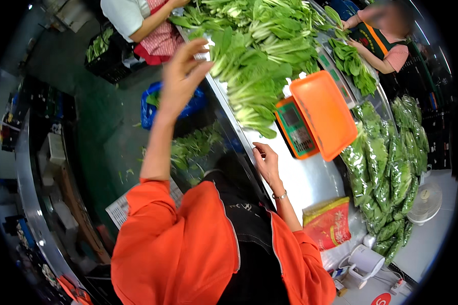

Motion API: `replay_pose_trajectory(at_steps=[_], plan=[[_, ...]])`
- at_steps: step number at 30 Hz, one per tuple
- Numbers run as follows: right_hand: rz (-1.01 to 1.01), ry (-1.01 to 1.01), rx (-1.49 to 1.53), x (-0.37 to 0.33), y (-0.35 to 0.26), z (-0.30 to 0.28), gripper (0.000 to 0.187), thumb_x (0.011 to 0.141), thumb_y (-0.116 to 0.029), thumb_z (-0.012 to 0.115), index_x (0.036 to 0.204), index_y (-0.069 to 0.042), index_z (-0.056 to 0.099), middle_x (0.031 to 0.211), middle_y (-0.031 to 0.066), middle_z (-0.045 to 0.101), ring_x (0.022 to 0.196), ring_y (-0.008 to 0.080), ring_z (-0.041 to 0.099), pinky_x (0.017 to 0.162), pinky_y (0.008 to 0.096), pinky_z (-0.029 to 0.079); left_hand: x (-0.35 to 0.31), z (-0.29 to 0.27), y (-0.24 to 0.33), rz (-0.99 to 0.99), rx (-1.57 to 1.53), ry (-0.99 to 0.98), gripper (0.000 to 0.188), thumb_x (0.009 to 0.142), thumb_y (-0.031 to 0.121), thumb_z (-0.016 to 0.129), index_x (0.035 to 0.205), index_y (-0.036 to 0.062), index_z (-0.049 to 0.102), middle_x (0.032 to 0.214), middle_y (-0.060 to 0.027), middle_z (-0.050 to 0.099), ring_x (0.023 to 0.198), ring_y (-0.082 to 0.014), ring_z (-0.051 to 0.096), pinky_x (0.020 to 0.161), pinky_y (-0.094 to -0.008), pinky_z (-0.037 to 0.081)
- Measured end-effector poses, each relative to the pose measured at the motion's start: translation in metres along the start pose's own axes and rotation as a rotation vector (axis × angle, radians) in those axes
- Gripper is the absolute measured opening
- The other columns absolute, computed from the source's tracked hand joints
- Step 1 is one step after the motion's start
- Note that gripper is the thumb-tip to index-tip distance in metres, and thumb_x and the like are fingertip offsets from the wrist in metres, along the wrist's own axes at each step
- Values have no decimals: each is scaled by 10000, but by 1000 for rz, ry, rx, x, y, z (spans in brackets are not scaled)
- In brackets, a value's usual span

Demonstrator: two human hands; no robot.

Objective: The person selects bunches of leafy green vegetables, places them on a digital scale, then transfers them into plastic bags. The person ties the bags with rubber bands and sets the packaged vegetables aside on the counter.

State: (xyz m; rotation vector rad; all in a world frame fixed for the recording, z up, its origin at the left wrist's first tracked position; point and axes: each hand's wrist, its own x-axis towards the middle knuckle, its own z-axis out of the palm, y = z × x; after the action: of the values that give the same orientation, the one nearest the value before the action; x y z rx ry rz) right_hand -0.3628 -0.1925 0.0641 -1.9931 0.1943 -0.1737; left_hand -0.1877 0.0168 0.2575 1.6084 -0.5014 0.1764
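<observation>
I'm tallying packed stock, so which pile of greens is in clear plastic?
The bagged greens right of the orange tray: shiny clear plastic covers them, whereas the loose greens heaped at the tray's upper left lie unwrapped.

beneath the left hand (184, 76) and off to its left, a blue container (147, 114) sits on the dark green floor (99, 137). farther left and ahead of that hand stands a black crate (118, 75), with a co-worker in a red checked apron (155, 38) just beside it. well to the left, a metal-edged shelf (28, 168) holds white boxes (56, 148). far ahead and right of the right hand (266, 161), another co-worker (396, 56) wears a dark apron with an orange band. well right of it is a round pale fan (425, 203); behind and right, a white jug (366, 259) stands near a white power strip (398, 286).
</observation>
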Motion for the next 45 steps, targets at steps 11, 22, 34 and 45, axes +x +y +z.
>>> replay_pose_trajectory(at_steps=[11,22,34,45], plan=[[97,8,19,67,-29,34,223,862,-117,576,1032,20,623,899,159,643,724,236,635,661,306,499,89,58,-313,-528,686,-61,1118,574,321,851,1321,-129,151,1180,-345,474,1120,-394,493,962,-408,411],[60,-3,176,148,-21,38,322,861,-194,555,1066,50,606,911,155,663,801,227,655,724,317,496,109,19,-304,-928,-148,-154,610,810,253,689,1221,-82,388,1130,-201,529,968,-302,591,837,-379,490],[210,240,6,210,6,64,360,825,-184,572,1076,74,577,953,204,658,853,276,661,764,354,502,119,55,-297,-620,50,-589,1059,618,275,842,1364,-77,178,1304,-218,429,1166,-282,465,967,-338,399],[260,359,62,208,9,78,304,867,-145,553,1101,49,562,927,122,653,804,157,648,702,270,505,127,64,-311,-736,65,-762,935,652,161,812,1359,-54,239,1287,-177,473,1188,-243,456,1014,-328,355]])
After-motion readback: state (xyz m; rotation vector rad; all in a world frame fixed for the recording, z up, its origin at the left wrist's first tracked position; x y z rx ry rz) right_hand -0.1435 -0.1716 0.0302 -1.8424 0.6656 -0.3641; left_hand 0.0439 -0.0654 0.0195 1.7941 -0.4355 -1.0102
